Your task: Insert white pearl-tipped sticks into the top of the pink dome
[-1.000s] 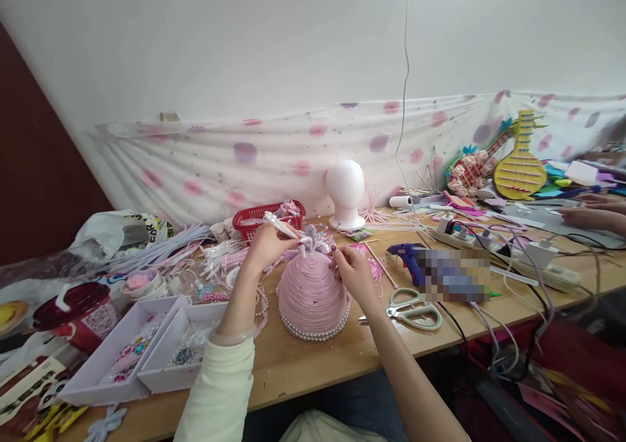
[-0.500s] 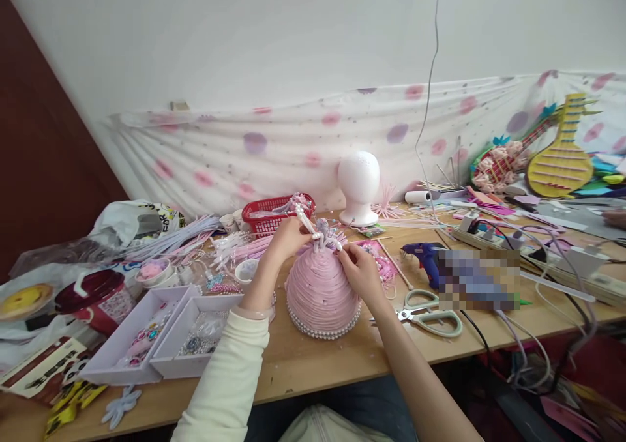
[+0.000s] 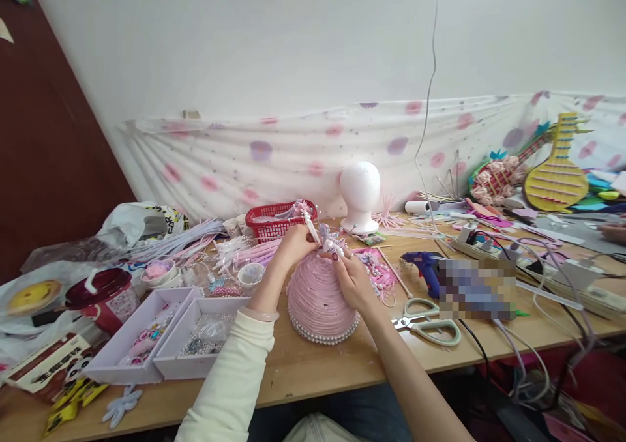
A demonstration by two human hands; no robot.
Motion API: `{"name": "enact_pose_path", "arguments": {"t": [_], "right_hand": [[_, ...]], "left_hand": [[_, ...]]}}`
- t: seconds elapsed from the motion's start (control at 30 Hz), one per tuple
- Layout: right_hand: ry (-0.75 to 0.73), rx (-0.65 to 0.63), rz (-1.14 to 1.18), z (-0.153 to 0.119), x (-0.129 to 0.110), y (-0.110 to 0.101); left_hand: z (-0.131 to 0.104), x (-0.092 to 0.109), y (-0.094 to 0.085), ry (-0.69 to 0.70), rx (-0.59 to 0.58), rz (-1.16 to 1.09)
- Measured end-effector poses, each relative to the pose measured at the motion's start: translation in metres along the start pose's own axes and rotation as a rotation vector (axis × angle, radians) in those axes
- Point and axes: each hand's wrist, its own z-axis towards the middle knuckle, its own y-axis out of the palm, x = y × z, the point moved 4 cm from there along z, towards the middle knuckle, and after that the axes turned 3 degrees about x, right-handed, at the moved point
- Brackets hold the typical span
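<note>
A pink dome-shaped headpiece (image 3: 320, 298) stands on the table, wound with soft strands and edged at its base with pearl beads. A tuft of pale beaded decoration (image 3: 325, 233) rises from its top. Beside that tuft, my left hand (image 3: 293, 246) pinches a white pearl string (image 3: 309, 225) that sticks up past the fingers. From the other side, my right hand (image 3: 351, 278) is closed at the foot of the tuft, thumb and fingers together against the dome's top. What those right fingertips hold is hidden.
White trays (image 3: 122, 357) of beads lie left, near a red-lidded cup (image 3: 105, 295). A red basket (image 3: 261, 231) and white foam head (image 3: 360, 197) stand behind. Scissors (image 3: 430, 324), a blue glue gun (image 3: 425, 269) and a power strip (image 3: 518, 266) with trailing cords lie right.
My right hand has moved inward to the left, from the tuft's right side to its front base. My left hand stays beside the tuft with the pearl string. The view has tilted slightly up.
</note>
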Motion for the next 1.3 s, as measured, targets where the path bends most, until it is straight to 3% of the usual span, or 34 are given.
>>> {"name": "enact_pose_path", "arguments": {"t": [0.23,0.37,0.7,0.9,1.3], "right_hand": [[0.024,-0.130,-0.168,0.0052,-0.0011,0.0038],[0.043,-0.185,-0.257,0.0068,-0.0030,0.0042],[0.079,-0.166,-0.235,0.0060,-0.0014,0.0045],[0.059,-0.154,-0.164,0.0067,-0.0018,0.0047],[0.059,-0.197,-0.165,0.0074,0.0003,0.0039]], "left_hand": [[0.0016,0.0030,0.0003,-0.029,0.056,0.080],[0.0025,0.0019,0.0002,-0.006,0.021,0.046],[0.0015,0.0011,-0.0062,-0.067,-0.137,-0.416],[0.0012,-0.0011,-0.0078,-0.003,-0.103,-0.408],[0.0017,0.0018,-0.0076,0.105,-0.091,-0.178]]}}
